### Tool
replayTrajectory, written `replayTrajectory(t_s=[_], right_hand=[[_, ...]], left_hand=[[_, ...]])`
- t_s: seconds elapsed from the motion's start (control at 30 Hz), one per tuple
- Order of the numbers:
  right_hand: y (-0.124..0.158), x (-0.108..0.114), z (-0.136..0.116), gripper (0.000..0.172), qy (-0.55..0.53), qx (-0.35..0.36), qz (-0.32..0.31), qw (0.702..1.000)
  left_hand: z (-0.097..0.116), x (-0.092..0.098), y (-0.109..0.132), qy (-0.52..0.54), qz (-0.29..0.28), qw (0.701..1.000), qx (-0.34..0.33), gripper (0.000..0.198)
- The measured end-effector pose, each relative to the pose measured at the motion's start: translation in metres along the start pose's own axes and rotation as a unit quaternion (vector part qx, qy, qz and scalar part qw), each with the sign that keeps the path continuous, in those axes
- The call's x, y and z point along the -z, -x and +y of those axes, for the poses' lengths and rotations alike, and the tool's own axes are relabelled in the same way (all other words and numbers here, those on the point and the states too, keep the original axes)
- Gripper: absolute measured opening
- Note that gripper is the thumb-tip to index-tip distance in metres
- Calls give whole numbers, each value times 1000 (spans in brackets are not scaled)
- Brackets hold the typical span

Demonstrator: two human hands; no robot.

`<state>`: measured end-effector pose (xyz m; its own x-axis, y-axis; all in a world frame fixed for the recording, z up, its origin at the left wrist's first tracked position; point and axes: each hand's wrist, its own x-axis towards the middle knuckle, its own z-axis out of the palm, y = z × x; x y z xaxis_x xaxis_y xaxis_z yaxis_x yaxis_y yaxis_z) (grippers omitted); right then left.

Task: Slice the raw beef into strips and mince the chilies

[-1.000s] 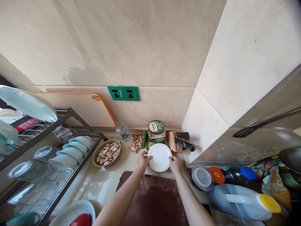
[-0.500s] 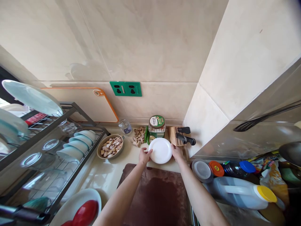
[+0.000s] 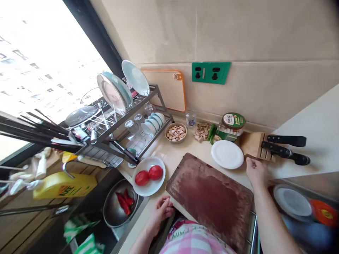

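Note:
A round white plate [image 3: 227,154] lies flat at the back of the counter. My right hand [image 3: 256,173] is just to its right, in front of the knife block [image 3: 250,144], fingers curled in with nothing visible in them. My left hand [image 3: 161,212] hovers by the near left corner of the brown cutting board [image 3: 209,197], fingers loosely bent and holding nothing. Close to that hand is a white dish [image 3: 149,191] with two red tomatoes [image 3: 155,172]. Beyond the plate stand a green-labelled tub [image 3: 230,127], green chillies [image 3: 212,132] and ginger [image 3: 201,132].
A bowl of garlic cloves [image 3: 176,133] and a glass [image 3: 191,119] stand near the wall. At left are a dish rack [image 3: 127,123] and a sink with a steel bowl [image 3: 112,208] holding red peppers [image 3: 124,201]. Lidded containers [image 3: 292,201] stand at right.
The view has swung left, bringing the sink and window in. Both hands have let go of the plate; my left hand has drawn back toward me, while my right stays beside it.

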<state>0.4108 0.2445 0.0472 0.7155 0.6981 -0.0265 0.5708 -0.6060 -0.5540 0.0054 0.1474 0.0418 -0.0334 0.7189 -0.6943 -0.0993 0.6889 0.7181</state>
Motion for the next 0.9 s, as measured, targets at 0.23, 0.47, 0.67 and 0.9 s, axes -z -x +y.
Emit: replayTrajectory(t_s=[0.23, 0.47, 0.67, 0.9], right_hand=[[214, 29, 29, 36, -205, 25, -148, 967], [313, 33, 131, 35, -7, -98, 44, 994], [299, 29, 128, 56, 123, -140, 18, 982], [268, 39, 119, 71, 153, -189, -28, 970]], left_hand=[[-9, 53, 1, -81, 7, 997, 12, 62], [4, -6, -1, -217, -201, 955, 13, 53], [1, -41, 1, -349, -376, 858, -24, 51], [-15, -48, 7, -395, -423, 809, -101, 46]])
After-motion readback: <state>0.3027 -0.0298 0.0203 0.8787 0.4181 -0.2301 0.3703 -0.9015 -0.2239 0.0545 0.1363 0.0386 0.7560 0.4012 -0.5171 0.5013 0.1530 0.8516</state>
